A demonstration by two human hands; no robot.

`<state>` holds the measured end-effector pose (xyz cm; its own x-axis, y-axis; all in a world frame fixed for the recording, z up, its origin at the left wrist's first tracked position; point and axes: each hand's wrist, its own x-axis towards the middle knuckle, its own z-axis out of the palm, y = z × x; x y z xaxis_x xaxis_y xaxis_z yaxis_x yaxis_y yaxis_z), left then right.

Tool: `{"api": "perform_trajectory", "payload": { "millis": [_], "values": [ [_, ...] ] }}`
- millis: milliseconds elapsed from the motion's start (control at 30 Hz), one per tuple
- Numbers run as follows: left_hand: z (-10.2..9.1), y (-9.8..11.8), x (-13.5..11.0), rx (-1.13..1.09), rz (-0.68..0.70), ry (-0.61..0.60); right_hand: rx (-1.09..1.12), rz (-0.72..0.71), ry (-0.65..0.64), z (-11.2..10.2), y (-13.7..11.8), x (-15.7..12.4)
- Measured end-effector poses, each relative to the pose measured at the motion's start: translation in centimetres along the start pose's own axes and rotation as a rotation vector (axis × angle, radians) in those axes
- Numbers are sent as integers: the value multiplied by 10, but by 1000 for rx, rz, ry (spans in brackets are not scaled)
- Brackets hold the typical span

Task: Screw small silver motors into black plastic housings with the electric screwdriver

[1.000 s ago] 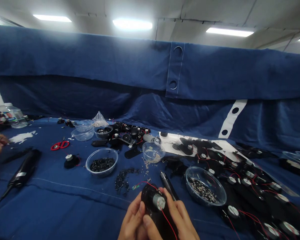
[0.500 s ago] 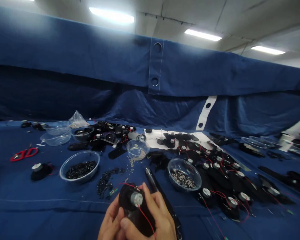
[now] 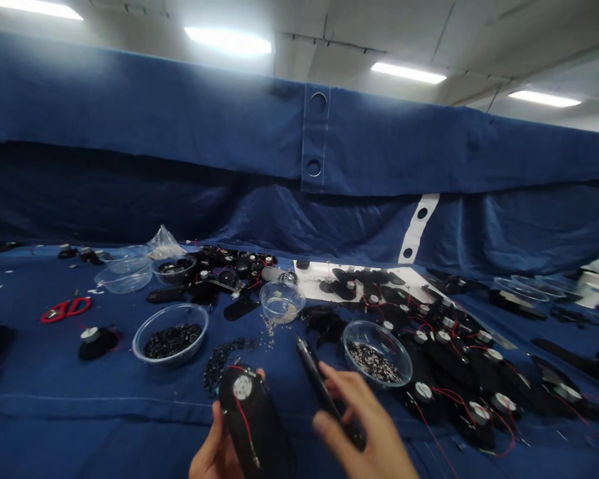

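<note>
At the bottom centre my left hand (image 3: 214,452) grips a black plastic housing (image 3: 254,422) with a small silver motor and a red wire on its top. My right hand (image 3: 367,432) has come off the housing and closes its thumb and fingers around a black screwdriver (image 3: 324,389) that lies slanted on the blue cloth. A clear bowl of small screws (image 3: 377,346) sits just beyond my right hand. A loose heap of dark screws (image 3: 224,356) lies ahead of the housing.
A clear bowl of black screws (image 3: 170,326), a small clear cup (image 3: 282,301), red scissors (image 3: 64,308) and a lone motor part (image 3: 97,340) lie to the left. Several black housings with motors and red wires (image 3: 459,372) crowd the right. A blue fabric wall (image 3: 299,153) rises behind.
My right hand has let go of the housing and moved right onto the screwdriver. My left hand alone holds the housing, now tilted with the motor facing up.
</note>
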<state>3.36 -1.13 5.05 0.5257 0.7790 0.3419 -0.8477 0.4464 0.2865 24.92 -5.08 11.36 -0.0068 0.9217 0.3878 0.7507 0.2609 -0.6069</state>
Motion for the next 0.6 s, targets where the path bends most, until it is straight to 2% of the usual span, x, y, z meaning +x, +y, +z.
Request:
{"api": "perform_trajectory", "payload": {
  "millis": [67, 100, 167, 233, 300, 400, 500, 533, 600],
  "values": [
    [3, 5, 3, -70, 32, -47, -344, -87, 71, -18, 24, 9],
    [5, 7, 5, -90, 44, -69, -524, -207, 58, -23, 35, 15],
    [11, 7, 9, -97, 56, -115, -778, -538, -67, -25, 52, 29],
    [17, 5, 13, -77, 57, -151, -839, -856, -221, -20, 60, 45],
    [20, 2, 16, -60, 65, -173, -789, -1068, -316, -16, 62, 59],
    [16, -2, 19, -58, 109, -196, -726, -1237, -388, -16, 57, 76],
    [8, -4, 19, -48, 144, -223, -706, -1308, -399, -26, 50, 80],
    [6, -3, 19, -40, 146, -223, -693, -1308, -383, -30, 48, 76],
    [6, -2, 19, -27, 145, -207, -590, -1264, -253, -40, 40, 58]
  ]
}}
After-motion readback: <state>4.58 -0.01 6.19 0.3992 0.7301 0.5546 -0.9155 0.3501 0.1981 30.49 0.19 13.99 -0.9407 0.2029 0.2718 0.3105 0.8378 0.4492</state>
